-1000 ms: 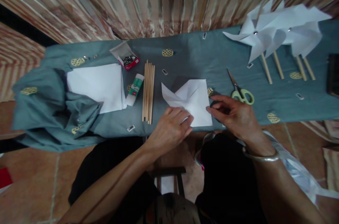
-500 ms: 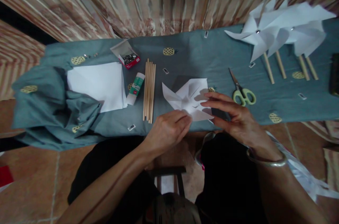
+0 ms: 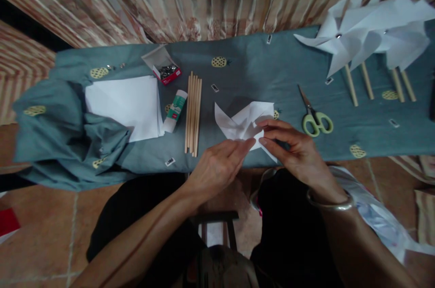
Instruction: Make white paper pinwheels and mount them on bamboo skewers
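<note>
Honestly, your main risk here is creasing or tearing: the white paper [image 3: 239,124] is slit into flaps, and a hard pull by your right grip [image 3: 299,148] could split it further toward the middle, where the slits seem to run. That grip looks closed lightly on a flap tip, thumb on the near side and fingers on the far side. Your left grip [image 3: 219,161] has its fingers together at the near middle of the paper; you cannot tell from above whether it pinches a layer or only presses down, because the knuckles hide the contact. If that pressure slackened, the gathered part could spring open, since nothing else visible fastens it. The paper lies between your 2 grips and just beyond them, near the close edge of the cloth-covered desk [image 3: 251,72], so a tug toward you might drag it over that edge. On its left a curled flap stands up, free of both grips, and could get bent by a stray wrist. The scissors [image 3: 310,111] sit well clear to the right, and the wooden sticks [image 3: 193,115] lie apart to the left.
</note>
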A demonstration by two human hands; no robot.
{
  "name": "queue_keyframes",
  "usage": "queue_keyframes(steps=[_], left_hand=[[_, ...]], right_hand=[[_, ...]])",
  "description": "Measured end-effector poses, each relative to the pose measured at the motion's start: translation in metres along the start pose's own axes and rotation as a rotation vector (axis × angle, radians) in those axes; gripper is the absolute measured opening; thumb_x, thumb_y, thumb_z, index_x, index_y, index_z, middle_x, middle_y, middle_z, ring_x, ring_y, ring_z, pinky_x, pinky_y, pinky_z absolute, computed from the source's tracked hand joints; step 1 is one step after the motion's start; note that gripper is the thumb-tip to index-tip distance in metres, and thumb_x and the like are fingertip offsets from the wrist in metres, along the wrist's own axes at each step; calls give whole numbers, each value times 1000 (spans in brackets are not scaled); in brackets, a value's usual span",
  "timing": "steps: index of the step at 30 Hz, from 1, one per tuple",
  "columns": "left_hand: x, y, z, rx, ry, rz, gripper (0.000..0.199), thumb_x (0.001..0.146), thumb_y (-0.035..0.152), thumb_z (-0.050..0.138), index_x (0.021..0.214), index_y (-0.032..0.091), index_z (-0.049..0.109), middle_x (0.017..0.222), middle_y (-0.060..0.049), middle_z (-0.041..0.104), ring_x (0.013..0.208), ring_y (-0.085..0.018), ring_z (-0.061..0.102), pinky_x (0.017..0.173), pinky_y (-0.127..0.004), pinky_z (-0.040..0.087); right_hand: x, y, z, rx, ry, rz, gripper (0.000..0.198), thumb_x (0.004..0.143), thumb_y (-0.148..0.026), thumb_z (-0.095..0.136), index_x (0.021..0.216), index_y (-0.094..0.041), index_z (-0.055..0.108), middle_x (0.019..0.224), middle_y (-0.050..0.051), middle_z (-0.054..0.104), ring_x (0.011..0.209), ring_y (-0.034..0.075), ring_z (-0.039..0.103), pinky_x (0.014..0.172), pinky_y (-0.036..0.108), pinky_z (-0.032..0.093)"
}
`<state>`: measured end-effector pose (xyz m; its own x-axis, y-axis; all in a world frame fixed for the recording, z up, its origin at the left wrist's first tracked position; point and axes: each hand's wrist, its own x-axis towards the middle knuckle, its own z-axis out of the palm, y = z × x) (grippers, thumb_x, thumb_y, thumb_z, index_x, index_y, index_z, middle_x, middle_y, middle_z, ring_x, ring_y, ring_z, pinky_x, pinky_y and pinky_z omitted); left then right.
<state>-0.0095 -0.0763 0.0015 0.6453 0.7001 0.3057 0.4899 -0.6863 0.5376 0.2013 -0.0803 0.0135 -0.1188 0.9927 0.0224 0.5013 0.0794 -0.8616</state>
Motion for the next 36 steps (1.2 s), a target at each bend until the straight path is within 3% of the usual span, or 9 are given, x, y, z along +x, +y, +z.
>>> queue_keyframes(steps=[5, 10, 18, 23, 31, 36], left_hand=[[-3, 2, -1, 73, -43, 69, 26, 94, 13, 47, 119, 12, 54, 99, -9, 69, 90, -16, 65, 78, -31, 58], [-6, 4, -4, 75, -98, 105, 30, 94, 9, 44, 124, 10, 50, 97, -8, 68, 92, -17, 63, 80, -33, 57], [-6, 8, -14, 46, -229, 88, 23, 93, 10, 46, 115, 11, 55, 108, -10, 65, 103, -19, 61, 83, -34, 58], [-10, 8, -18, 14, -245, 74, 36, 91, 4, 44, 126, 12, 49, 116, -11, 64, 111, -19, 59, 93, -35, 55], [-18, 3, -19, 39, -128, 52, 48, 89, 6, 49, 136, 12, 41, 118, -12, 64, 107, -23, 59, 92, -41, 55], [-18, 7, -10, -4, -102, 67, 45, 92, 10, 48, 136, 18, 42, 126, -13, 59, 118, -24, 55, 96, -44, 52]], right_hand=[[0, 0, 6, -39, 22, -5, 8, 86, -25, 63, 83, -25, 70, 118, 6, 66, 114, 24, 60, 106, 47, 42], [1, 3, 1, 51, 12, -9, 6, 83, -24, 65, 78, -24, 69, 115, 5, 66, 114, 24, 61, 105, 46, 44], [0, 5, 5, -115, 55, 5, 5, 81, -24, 66, 78, -25, 69, 119, 6, 66, 116, 26, 60, 103, 48, 45], [0, 6, 6, -95, 56, 20, 4, 81, -25, 66, 78, -25, 69, 119, 6, 66, 116, 27, 60, 104, 49, 44], [2, 4, 2, 87, 42, 23, 5, 80, -25, 68, 76, -24, 67, 117, 5, 66, 116, 24, 60, 106, 47, 42], [1, 4, 8, -43, 51, 38, 5, 80, -26, 67, 76, -24, 68, 118, 6, 65, 111, 25, 62, 100, 46, 47]])
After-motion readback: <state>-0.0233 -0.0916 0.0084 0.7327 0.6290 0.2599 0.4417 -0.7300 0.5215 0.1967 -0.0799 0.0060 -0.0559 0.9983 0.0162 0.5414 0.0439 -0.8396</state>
